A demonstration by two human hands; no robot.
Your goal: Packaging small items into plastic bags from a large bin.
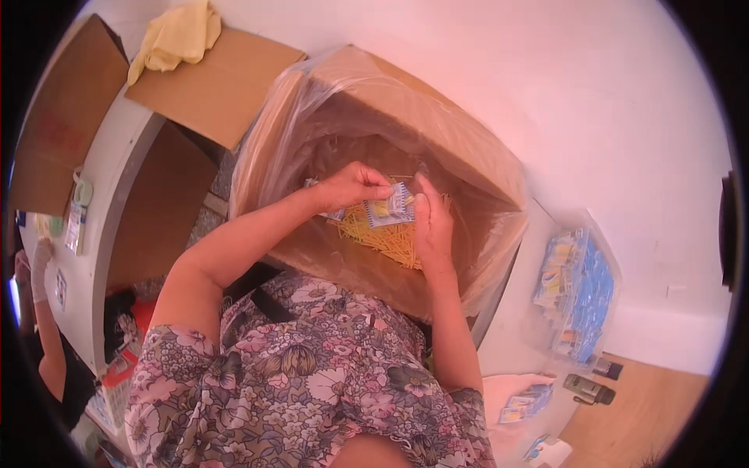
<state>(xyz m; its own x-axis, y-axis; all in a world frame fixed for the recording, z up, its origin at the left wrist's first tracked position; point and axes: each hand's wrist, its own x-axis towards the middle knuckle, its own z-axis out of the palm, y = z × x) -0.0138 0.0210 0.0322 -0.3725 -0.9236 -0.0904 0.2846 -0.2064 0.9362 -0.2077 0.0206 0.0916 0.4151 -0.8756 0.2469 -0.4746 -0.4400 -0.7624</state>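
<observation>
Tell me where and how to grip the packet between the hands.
Pinch the packet by its lower edge, probably from the body side: it looks thin and flat, that edge uncovered, while the left hand pinches its upper part and the right hand is beside it.

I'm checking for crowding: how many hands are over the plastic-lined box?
2: the left hand, pinching a small packet, and the right hand, by the packet's right side. No others show over the box.

The left hand [355, 189] hides part of the small packet [386, 209], whose print is too blurred to read, while a co-worker [51, 347] and a black object [729, 234] are cut off at the view's rim.
</observation>
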